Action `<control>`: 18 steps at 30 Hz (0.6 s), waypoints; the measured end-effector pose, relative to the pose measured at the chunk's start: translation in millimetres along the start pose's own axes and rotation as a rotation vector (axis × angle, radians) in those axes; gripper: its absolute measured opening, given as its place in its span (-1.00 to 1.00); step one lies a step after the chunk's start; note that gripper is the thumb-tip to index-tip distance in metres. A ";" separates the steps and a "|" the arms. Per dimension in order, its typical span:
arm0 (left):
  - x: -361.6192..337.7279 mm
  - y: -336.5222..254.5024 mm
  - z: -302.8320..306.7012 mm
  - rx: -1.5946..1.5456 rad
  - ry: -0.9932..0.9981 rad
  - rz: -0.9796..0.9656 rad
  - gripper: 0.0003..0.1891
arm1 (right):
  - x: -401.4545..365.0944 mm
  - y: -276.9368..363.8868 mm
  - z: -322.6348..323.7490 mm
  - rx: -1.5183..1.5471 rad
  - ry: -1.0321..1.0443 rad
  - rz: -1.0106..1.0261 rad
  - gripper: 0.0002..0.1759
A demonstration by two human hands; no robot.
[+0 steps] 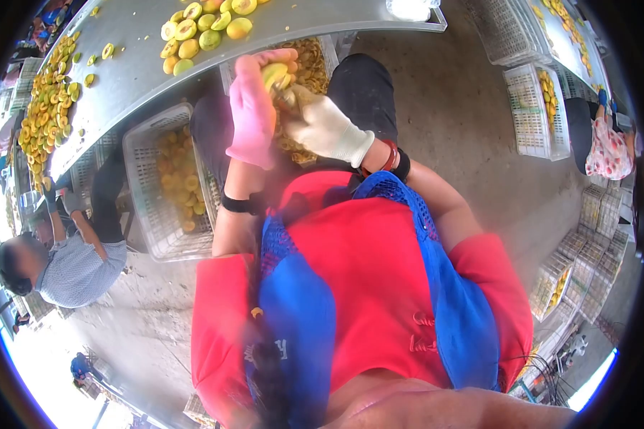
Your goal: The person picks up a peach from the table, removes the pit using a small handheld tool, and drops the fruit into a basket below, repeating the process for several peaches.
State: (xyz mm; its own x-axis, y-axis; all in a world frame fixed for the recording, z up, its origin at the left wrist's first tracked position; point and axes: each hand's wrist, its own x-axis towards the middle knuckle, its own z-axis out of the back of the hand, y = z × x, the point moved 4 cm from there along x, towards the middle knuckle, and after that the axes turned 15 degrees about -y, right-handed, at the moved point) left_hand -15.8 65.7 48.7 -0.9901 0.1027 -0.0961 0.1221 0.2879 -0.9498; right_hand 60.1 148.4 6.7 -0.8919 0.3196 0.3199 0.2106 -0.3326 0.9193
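My left hand (pixel 252 107), in a pink glove, is closed around a yellow-green stone fruit (pixel 273 75) at the table's front edge. My right hand (pixel 329 127), in a whitish glove, presses up against the fruit with bent fingers. Something small and dark shows at its fingertips, too blurred to name. Beneath both hands, between my knees, a crate (pixel 329 53) holds many yellow-brown fruit pieces (pixel 309 68). Just ahead on the metal table lies a pile of halved stone fruit (pixel 200 28), cut faces showing on several.
The metal table (pixel 300 18) spans the front, with more fruit halves (pixel 50 107) at its left. A white crate of fruit (pixel 139 207) stands by my left leg. At left sits a co-worker (pixel 82 272); another person (pixel 608 146) is at right, near stacked crates (pixel 508 36).
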 end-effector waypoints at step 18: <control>-2.3 0.5 11.9 -0.040 0.121 -0.296 -0.12 | 5.5 41.5 10.7 0.245 0.446 -0.614 -0.87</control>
State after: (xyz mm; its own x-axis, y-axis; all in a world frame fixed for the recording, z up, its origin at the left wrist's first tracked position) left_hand -14.3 54.3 44.8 -0.9678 0.1202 0.2211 -0.1651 0.3595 -0.9184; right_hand 68.2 145.9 49.2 -0.9421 -0.0200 -0.3347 -0.3350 0.0084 0.9422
